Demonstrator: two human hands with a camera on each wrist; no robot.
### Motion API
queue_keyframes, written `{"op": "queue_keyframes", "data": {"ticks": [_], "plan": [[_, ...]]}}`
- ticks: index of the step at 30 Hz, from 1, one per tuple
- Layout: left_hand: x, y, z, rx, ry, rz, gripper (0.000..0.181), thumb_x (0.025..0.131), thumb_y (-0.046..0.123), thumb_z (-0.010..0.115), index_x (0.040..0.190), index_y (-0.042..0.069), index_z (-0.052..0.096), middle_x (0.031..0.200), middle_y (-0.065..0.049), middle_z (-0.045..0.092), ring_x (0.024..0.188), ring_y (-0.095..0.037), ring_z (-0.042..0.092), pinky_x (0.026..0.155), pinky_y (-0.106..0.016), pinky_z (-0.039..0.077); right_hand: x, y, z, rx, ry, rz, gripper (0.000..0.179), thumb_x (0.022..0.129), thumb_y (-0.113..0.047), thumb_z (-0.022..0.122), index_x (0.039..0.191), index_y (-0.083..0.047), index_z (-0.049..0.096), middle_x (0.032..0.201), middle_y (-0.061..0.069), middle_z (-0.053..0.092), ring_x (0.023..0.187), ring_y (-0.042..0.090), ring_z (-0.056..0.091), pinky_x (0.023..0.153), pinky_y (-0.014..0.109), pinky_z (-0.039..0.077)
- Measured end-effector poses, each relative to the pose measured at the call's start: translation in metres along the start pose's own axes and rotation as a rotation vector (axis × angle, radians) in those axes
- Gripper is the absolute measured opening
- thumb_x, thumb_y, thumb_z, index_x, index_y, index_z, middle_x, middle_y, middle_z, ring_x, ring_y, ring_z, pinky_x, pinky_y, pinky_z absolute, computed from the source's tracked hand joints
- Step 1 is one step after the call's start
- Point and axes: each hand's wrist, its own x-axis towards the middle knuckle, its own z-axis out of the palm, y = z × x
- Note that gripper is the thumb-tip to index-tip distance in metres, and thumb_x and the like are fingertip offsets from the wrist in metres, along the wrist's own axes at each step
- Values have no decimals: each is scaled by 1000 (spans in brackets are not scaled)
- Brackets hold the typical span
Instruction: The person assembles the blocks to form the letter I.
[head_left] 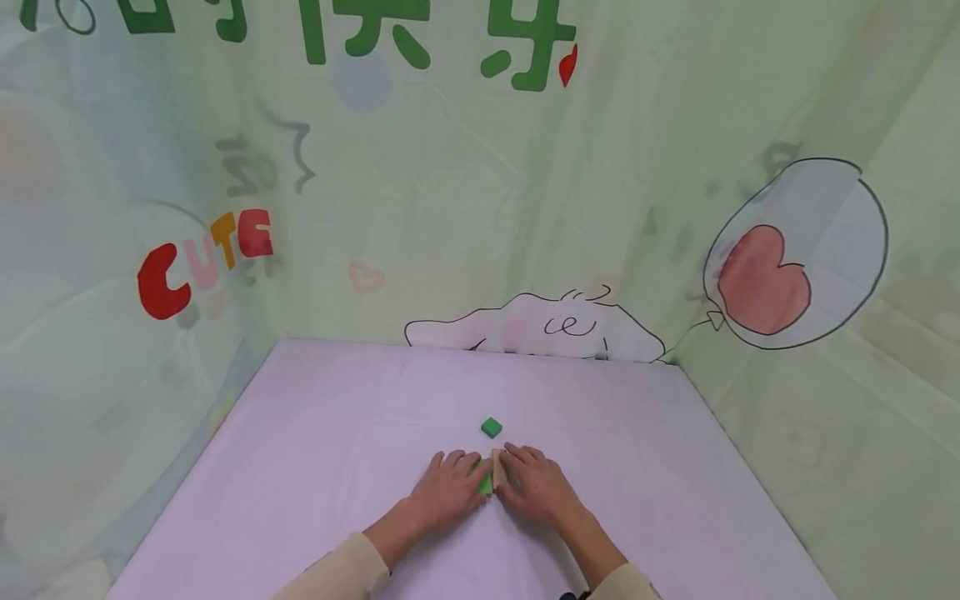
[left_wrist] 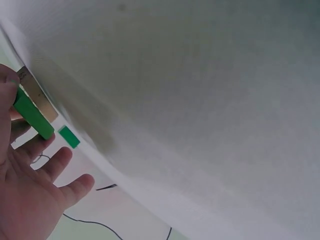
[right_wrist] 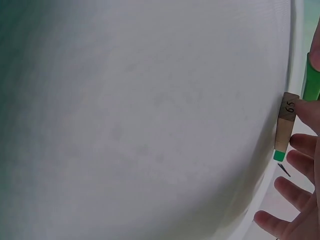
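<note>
Left hand (head_left: 447, 490) pinches a green bar (left_wrist: 33, 114); right hand (head_left: 542, 490) pinches a wood bar (right_wrist: 285, 125) marked 65 just beside it; green block (head_left: 491, 427) beyond, all well inside the table (head_left: 337, 408) edges; wall (head_left: 420, 208) reads CUTE

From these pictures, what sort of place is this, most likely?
Probably an indoor tabletop booth: a printed, fabric-like backdrop with a balloon drawing lines the back and sides of a pale table, where a small wooden block sits.
</note>
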Motion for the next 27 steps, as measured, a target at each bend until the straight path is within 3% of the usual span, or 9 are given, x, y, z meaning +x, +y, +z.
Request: {"op": "queue_keyframes", "data": {"ticks": [6, 14, 27], "plan": [[-1, 2, 2, -9, -18, 2, 58, 106, 47, 53, 159, 27, 41, 154, 1, 51, 140, -24, 50, 114, -53, 42, 1, -1, 1, 3, 16, -35, 43, 96, -31, 74, 132, -9, 69, 144, 9, 63, 133, 35, 57, 101, 60, 50], [-3, 4, 2, -9, -15, 22, 58, 106, 47, 52, 159, 26, 40, 154, 0, 50, 140, -24, 49, 114, -52, 43, 1, -1, 0, -22, 16, -39, 44, 95, -33, 74, 132, -10, 70, 144, 8, 64, 130, 33, 60, 99, 58, 52], [-6, 7, 0, 4, 7, 53, 58, 106, 49, 51, 158, 25, 42, 153, 1, 51, 139, -24, 50, 113, -52, 44, -4, 1, 0, 1, -38, -16, 53, 95, -37, 71, 142, -13, 63, 152, 5, 57, 138, 37, 53, 106, 62, 46]]}}
